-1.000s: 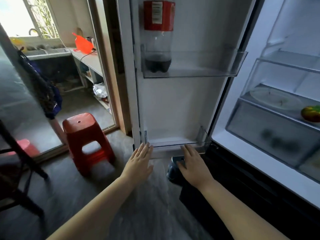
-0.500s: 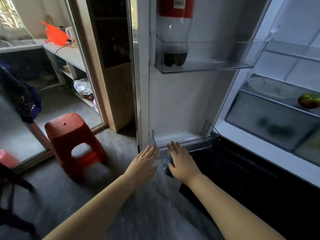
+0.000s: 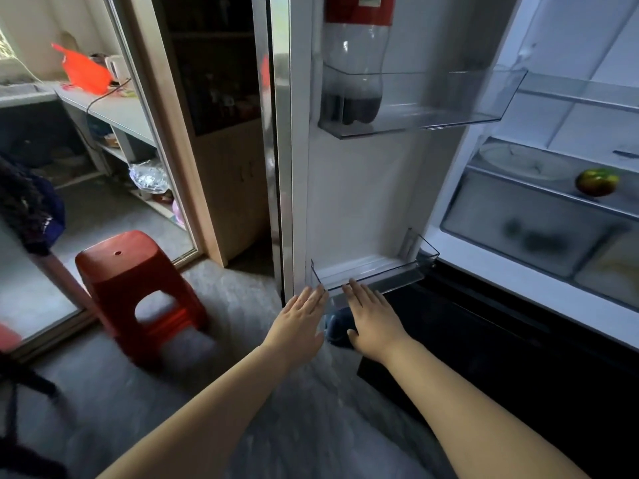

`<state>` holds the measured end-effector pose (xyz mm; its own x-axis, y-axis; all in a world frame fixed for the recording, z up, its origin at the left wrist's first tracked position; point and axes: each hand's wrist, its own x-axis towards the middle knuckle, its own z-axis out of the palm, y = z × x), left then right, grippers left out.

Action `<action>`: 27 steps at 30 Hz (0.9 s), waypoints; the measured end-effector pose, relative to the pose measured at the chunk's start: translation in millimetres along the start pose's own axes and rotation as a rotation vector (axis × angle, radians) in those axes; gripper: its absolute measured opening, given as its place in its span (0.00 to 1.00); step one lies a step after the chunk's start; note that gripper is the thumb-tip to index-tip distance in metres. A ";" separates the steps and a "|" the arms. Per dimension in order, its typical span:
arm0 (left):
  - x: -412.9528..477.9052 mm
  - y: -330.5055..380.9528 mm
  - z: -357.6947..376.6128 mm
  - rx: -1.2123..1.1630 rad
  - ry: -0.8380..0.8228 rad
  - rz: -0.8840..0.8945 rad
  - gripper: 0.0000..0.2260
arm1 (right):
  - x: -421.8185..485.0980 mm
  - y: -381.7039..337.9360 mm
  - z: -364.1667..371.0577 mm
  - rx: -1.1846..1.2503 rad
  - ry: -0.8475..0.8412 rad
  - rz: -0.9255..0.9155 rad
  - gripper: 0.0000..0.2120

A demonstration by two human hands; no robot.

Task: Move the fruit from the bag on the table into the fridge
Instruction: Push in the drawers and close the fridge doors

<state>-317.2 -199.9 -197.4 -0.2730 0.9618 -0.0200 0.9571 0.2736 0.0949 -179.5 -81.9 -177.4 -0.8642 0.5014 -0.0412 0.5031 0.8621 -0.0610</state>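
Left hand (image 3: 299, 323) and right hand (image 3: 375, 323) are flat and empty, fingers (image 3: 313, 297) straight and together, tips at the door bin's (image 3: 373, 274) front edge. One fruit (image 3: 597, 181) sits on the fridge shelf (image 3: 539, 190), up and right of them and nearer the right hand. Bag out of view.

Both arms outstretched, left grip (image 3: 300, 323) flat, right grip (image 3: 373, 321) flat

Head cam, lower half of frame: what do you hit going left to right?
red stool → left hand → right hand → green-red fruit. Cola bottle left out: it sits directly above the hands.
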 end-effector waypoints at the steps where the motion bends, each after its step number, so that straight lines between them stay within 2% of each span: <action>1: -2.1 1.1 1.0 0.019 -0.011 0.018 0.31 | -3.1 -0.6 0.2 0.011 0.001 0.010 0.38; 4: -11.3 3.5 3.2 0.065 0.015 0.075 0.30 | -14.8 -3.2 1.6 0.049 0.013 0.038 0.39; 8: -19.0 0.3 2.9 0.082 0.238 0.171 0.30 | -33.8 1.7 7.4 0.075 0.048 0.073 0.39; 13: -33.6 3.5 -1.1 0.103 0.408 0.376 0.27 | -60.9 13.2 7.4 0.184 0.121 0.129 0.35; 17: -29.9 6.6 -11.4 0.097 0.514 0.310 0.31 | -78.8 20.3 5.0 0.223 0.212 0.194 0.30; 21: -19.6 18.1 -25.4 0.058 0.592 0.243 0.32 | -92.4 30.2 11.7 0.253 0.261 0.291 0.32; 27: -11.9 45.1 -31.2 0.072 0.565 0.333 0.32 | -116.4 53.1 17.2 0.304 0.301 0.391 0.34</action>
<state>-273.7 -199.2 -161.8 0.0489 0.8488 0.5265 0.9979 -0.0197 -0.0611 -52.2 -95.7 -193.0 -0.5551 0.8155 0.1642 0.7256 0.5712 -0.3838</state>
